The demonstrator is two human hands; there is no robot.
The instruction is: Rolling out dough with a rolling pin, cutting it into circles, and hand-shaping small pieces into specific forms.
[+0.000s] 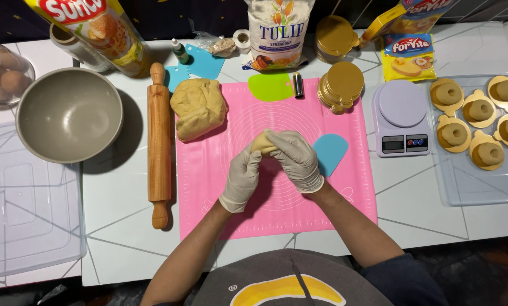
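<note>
Both my hands wear pale gloves and meet over the middle of a pink silicone mat (333,192). My left hand (242,178) and my right hand (296,158) together pinch a small piece of yellow dough (263,140), which pokes out above the fingers. A large lump of the same dough (198,107) rests on the mat's far left corner. A blue scraper (330,152) lies just right of my right hand.
A wooden rolling pin (159,147) lies left of the mat, and a grey bowl (69,115) beyond it. A lilac kitchen scale (401,116), gold discs (339,86) and a clear tray (481,181) of ring-shaped dough pieces sit right. A flour bag (276,34) stands at the back.
</note>
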